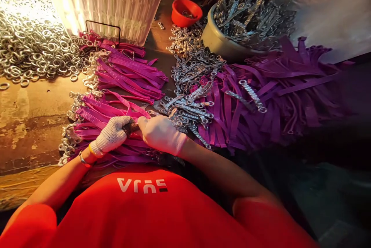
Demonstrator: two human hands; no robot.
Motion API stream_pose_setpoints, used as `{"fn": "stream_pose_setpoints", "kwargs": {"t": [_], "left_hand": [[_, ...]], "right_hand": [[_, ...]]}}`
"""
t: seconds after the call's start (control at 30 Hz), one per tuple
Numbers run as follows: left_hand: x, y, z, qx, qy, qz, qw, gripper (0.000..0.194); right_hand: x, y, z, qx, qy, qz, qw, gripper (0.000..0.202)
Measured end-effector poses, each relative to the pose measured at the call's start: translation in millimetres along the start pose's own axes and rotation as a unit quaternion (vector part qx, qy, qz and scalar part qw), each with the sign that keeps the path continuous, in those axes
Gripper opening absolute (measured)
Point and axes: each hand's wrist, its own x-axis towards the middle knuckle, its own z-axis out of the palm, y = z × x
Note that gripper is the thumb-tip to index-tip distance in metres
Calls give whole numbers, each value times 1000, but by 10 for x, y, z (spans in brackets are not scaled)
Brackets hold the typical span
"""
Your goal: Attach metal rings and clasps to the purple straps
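Observation:
My left hand [114,134], in a white dotted work glove with dark fingertips, is closed at the middle of the bench. Against it, fingertip to fingertip, is my right hand [160,134], also gloved and closed. Whatever small piece they pinch between them is hidden by the fingers. Beneath and around both hands lie magenta straps [95,110], with metal rings [68,143] at their left ends. A magenta strap loops up just behind my fingers. Braided metal links [188,108] lie in a heap just beyond my right hand.
Loose metal rings [37,43] are heaped at the left by a ribbed translucent panel [107,0]. A small red bowl [187,12] stands at the back. A grey-green tub [217,35] overflows with metal links. More purple straps [275,97] spread across the right.

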Motion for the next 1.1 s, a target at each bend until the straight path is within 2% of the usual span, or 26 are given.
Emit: {"fn": "stream_pose_setpoints", "kwargs": {"t": [0.13,0.23,0.33,0.4,0.47,0.53,0.57,0.67,0.73,0.8,0.83,0.87,0.93,1.0,1.1], "left_hand": [[8,29,-32,-12,-7,-4,1000,27],[-14,148,-188,13,-42,9,999,25],[-66,270,-556,101,-36,33,994,25],[-117,276,-867,175,11,38,984,27],[-183,211,-1139,250,41,14,967,27],[-260,125,-1299,316,58,-8,947,29],[-300,99,-1325,335,65,-10,940,32],[-393,159,-1198,321,119,0,939,42],[-397,305,-991,257,206,-43,943,43],[-330,474,-754,96,271,-118,951,41],[-272,549,-644,-20,258,-158,953,45],[-204,610,-548,-138,219,-192,947,53],[-63,684,-406,-321,103,-242,910,64],[39,700,-319,-422,24,-268,866,60],[72,669,-227,-477,19,-270,836,39]], "right_hand": [[40,4,-29,7,-6,-8,1000,33],[-3,38,-65,19,10,-5,1000,26],[-141,76,-43,53,59,23,997,23],[-276,75,12,80,105,55,990,26],[-422,54,64,100,128,77,984,30],[-551,50,78,118,122,82,982,34],[-597,73,69,131,114,75,982,37],[-608,301,38,204,101,58,972,36],[-485,556,87,232,118,109,959,31],[-280,810,211,196,120,204,952,24],[-166,911,290,167,100,237,952,20],[-56,986,370,141,78,256,953,19],[115,1057,513,118,43,263,957,22],[195,1061,612,127,36,259,957,25],[191,1054,701,160,45,259,951,26]]}}
